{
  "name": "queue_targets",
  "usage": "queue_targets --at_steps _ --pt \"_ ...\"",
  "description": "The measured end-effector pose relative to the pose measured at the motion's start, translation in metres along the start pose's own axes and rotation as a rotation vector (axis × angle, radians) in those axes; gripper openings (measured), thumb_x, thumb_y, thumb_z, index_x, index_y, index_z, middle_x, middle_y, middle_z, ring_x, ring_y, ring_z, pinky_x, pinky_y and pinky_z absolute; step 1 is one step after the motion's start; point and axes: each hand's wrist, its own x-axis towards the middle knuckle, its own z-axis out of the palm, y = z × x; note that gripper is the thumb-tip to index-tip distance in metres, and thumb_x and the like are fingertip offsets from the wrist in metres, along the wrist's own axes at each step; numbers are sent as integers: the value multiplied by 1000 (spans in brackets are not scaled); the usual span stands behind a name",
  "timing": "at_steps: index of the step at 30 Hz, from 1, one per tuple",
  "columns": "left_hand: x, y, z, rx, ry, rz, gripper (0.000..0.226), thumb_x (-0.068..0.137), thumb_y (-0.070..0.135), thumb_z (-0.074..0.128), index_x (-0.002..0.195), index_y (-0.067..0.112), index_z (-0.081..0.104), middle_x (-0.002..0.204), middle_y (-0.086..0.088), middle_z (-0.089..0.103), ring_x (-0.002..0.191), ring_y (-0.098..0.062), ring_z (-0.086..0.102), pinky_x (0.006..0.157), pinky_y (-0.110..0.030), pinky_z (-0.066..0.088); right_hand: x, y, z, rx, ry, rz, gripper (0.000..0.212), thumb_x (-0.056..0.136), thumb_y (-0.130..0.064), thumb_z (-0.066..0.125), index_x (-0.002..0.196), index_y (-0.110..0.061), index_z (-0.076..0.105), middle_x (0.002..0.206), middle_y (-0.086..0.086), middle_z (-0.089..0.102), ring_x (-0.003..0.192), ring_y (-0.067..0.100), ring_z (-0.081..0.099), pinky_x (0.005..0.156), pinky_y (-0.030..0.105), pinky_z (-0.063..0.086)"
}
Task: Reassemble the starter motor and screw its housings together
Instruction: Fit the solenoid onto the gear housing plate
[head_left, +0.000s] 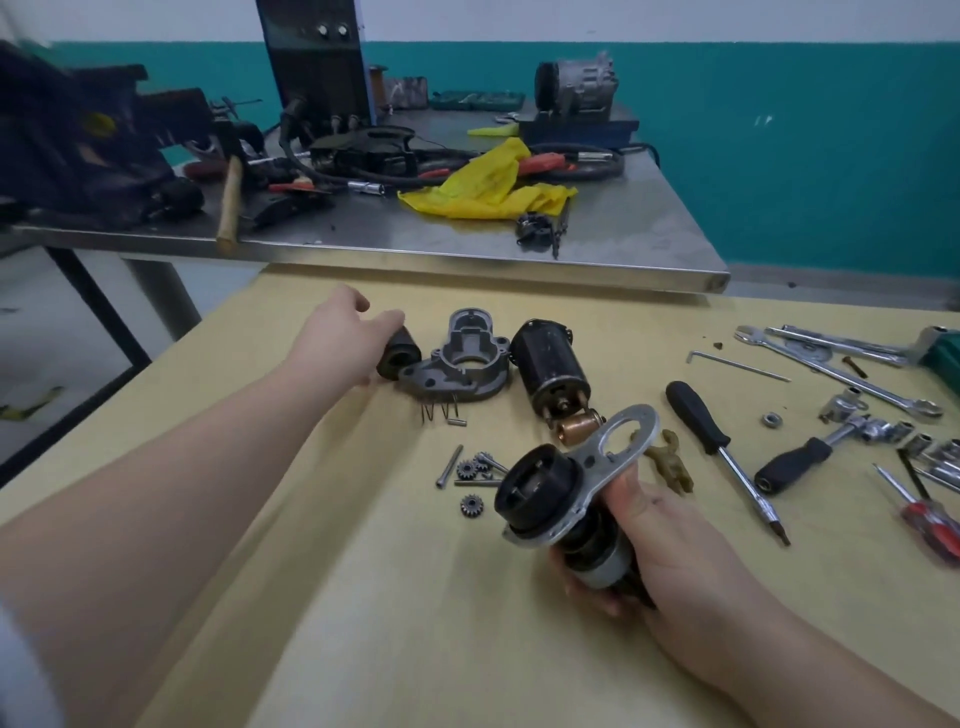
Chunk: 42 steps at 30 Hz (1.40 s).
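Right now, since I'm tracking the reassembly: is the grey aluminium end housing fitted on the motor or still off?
Off. The grey housing lies alone on the table, while the right hand holds the motor assembly.

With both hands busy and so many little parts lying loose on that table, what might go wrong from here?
The left hand grips a black cylindrical sleeve beside thin wire springs; dragging it back might scatter them. The small toothed gears lie loose below the black-and-silver motor assembly gripped by the right hand; setting it down carelessly might knock them away.
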Motion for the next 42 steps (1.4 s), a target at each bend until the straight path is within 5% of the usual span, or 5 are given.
queue_targets --at_steps 10,18,23,28,42 --pt "34 10 14 -26 -111 -212 57 78 45 92 100 9 54 102 -13 60 79 -35 71 39 -35 57 -1 -2 0 42 6 0 60 80 -69 55 75 -14 78 69 16 65 45 17 51 43 24 38" --pt "15 22 -19 -890 -277 -310 40 96 33 78 122 7 62 115 -23 71 88 -31 79 64 -37 67 1 -2 0 93 -4 -7 59 84 -65 54 78 -11 78 73 21 63 47 20 51 44 28 39" --pt "-62 35 -38 -1396 -742 -195 44 93 41 75 108 0 76 102 -16 74 87 -27 78 70 -28 66 1 0 -2 87 7 -15 66 85 -66 52 85 -4 74 74 22 65 48 22 52 46 29 39" --pt "-126 24 -17 -1632 -917 -205 52 88 44 76 111 -3 78 111 -22 73 92 -31 80 74 -32 68 2 2 -4 77 12 -13 74 92 -75 60 95 -3 73 80 24 64 52 24 53 47 30 39" --pt "-149 -8 31 -1684 -780 -414 53 87 50 72 110 3 81 107 -17 74 89 -28 81 68 -31 67 12 9 -11 144 -24 16 85 74 -92 66 101 -12 78 88 23 69 68 33 62 50 32 49"
